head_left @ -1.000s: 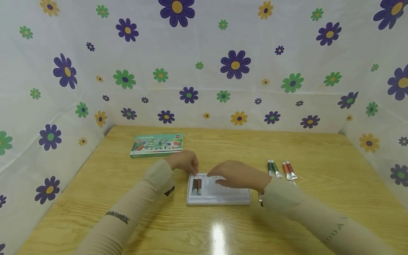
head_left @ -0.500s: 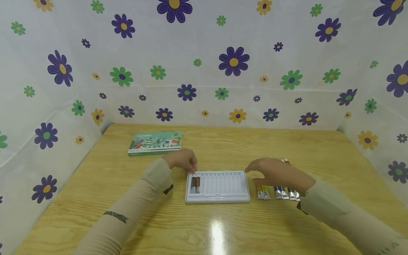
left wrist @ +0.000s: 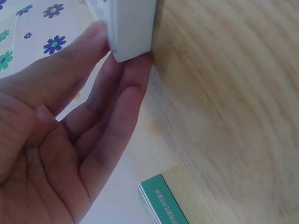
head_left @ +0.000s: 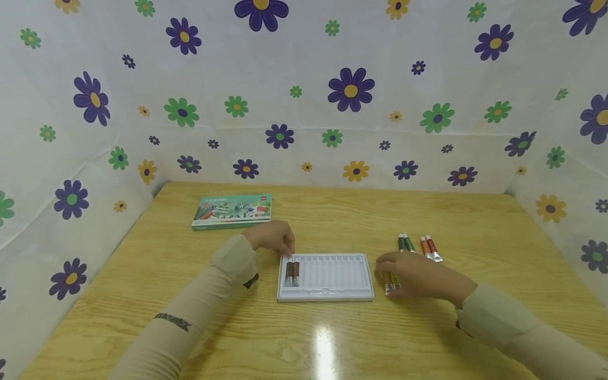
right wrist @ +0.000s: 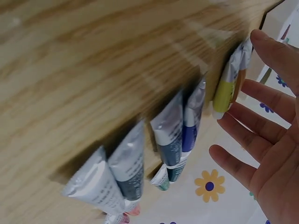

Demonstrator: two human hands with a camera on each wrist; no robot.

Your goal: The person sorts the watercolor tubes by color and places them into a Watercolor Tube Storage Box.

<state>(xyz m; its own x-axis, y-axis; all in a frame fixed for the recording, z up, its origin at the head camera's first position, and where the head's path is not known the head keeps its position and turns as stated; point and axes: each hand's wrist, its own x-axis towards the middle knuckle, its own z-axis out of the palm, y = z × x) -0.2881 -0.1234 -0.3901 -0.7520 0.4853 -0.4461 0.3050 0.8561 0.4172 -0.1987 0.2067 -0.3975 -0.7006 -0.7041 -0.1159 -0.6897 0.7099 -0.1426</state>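
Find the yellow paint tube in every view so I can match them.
Head: the yellow paint tube lies right of centre, partly covered by the right hand.
Left wrist: not in it.
Right wrist: right of centre, mostly above the middle.
Landmark in all three: the flower-print backdrop.

White tray (head_left: 334, 273); yellow-and-silver tube (right wrist: 226, 93); green box (head_left: 233, 211); white backdrop (head_left: 304, 55), flower-patterned purple, green, yellow.

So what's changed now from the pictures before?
The right hand moved rightward from over the white tray to the yellow tube and the ochre tube, fingers spread. The left hand still holds the tray's far left corner; the two brown tubes and green box stayed put.
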